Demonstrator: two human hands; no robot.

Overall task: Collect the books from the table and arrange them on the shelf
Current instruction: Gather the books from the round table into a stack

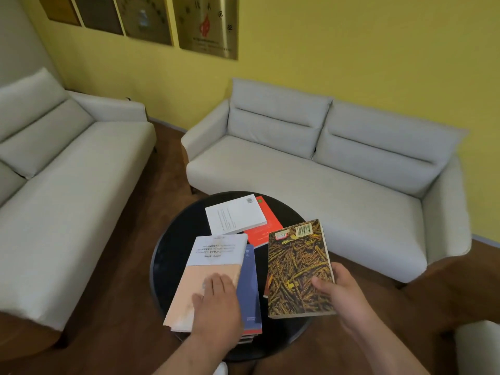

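Head view: right hand (342, 293) grips wheat-cover book (297, 266) above desk (167, 255); left hand (216, 301) rests flat on pink book (205, 274).

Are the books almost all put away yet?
Not yet. Nothing looks shelved; no shelf is in view. The right hand holds the wheat-cover book, the left hand rests on the pink book. The white book and red book lie on the table.
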